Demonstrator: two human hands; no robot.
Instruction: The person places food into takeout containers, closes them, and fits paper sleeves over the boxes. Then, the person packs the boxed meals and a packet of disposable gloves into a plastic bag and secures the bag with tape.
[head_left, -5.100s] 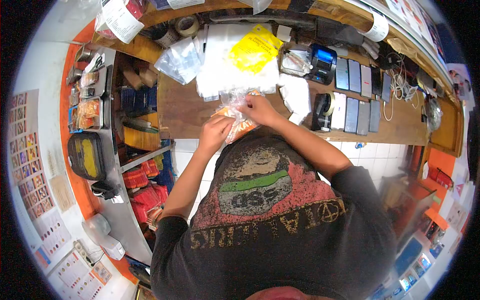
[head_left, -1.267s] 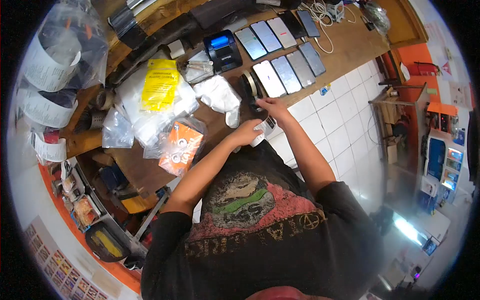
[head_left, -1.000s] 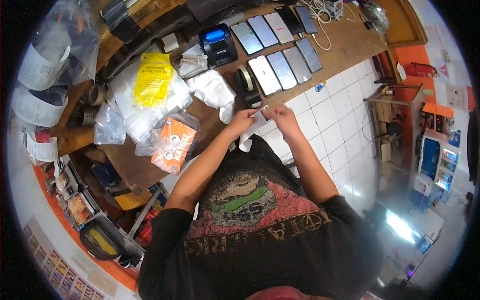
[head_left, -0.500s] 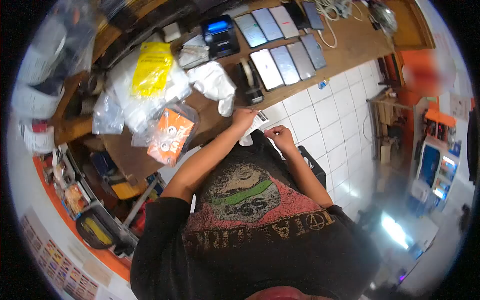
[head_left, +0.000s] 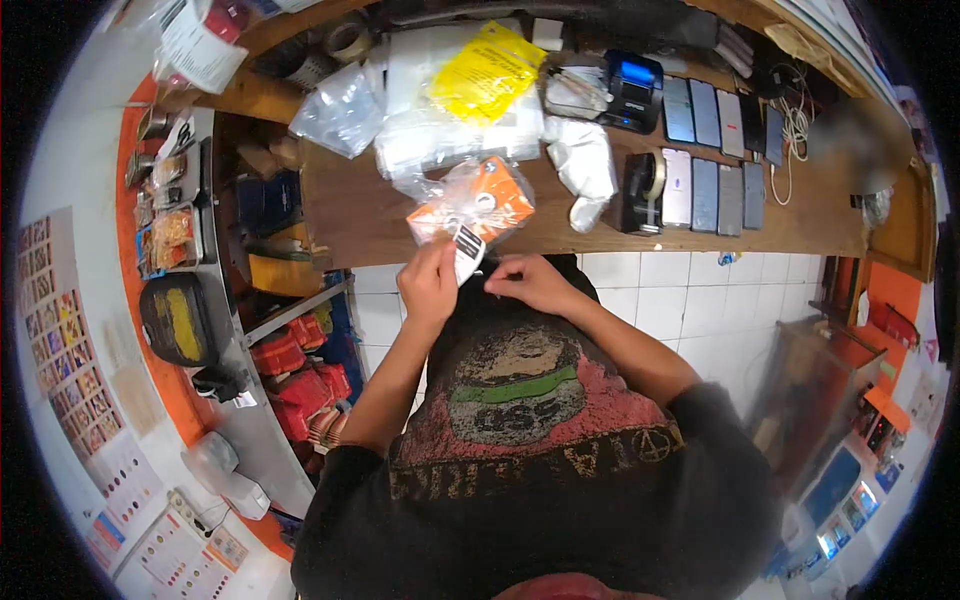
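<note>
My left hand (head_left: 428, 285) pinches a white printed label (head_left: 469, 252) with black markings, just in front of my body. Close to its right, my right hand (head_left: 537, 284) has its thumb and fingers pressed together. What they hold, if anything, is too small to make out. Beyond the label, an orange box (head_left: 503, 190) in a clear plastic bag lies near the table's front edge, partly overlapped by the label.
On the wooden table (head_left: 350, 205) lie a yellow plastic packet (head_left: 490, 72), clear plastic bags (head_left: 340, 108), a crumpled white wrapper (head_left: 582, 170), a tape dispenser (head_left: 642, 192), a small black printer (head_left: 632, 92) and several phones (head_left: 703, 188). A white cable (head_left: 797, 125) lies at the right.
The view has swung, so the table now runs level across it. My left hand has carried the label left, in front of the bagged orange box. My right hand has followed, staying close to it.
</note>
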